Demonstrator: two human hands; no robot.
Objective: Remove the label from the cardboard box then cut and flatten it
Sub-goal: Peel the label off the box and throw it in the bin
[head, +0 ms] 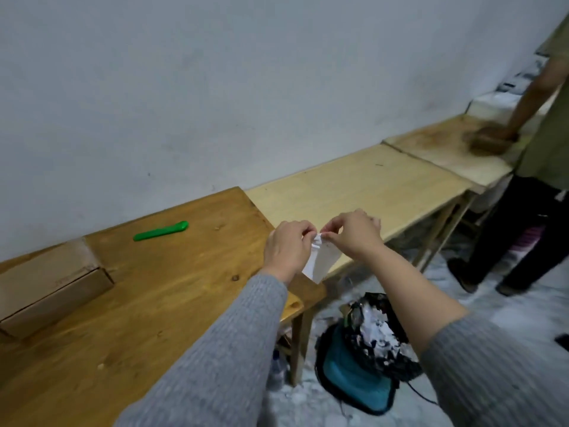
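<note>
A white paper label point(321, 261) hangs between my two hands above the right end of the brown wooden table point(154, 291). My left hand point(288, 248) and my right hand point(354, 232) both pinch its crumpled top edge, fingertips close together. The closed cardboard box point(49, 288) lies at the table's far left, apart from both hands. A green utility knife point(160, 231) lies on the table near the wall, left of my hands.
A lighter wooden table point(363, 186) adjoins on the right, then a third point(443, 146) where another person point(535, 167) rubs the top. On the floor below my hands stands a teal bin point(354, 377) with a black bag of paper scraps point(377, 331).
</note>
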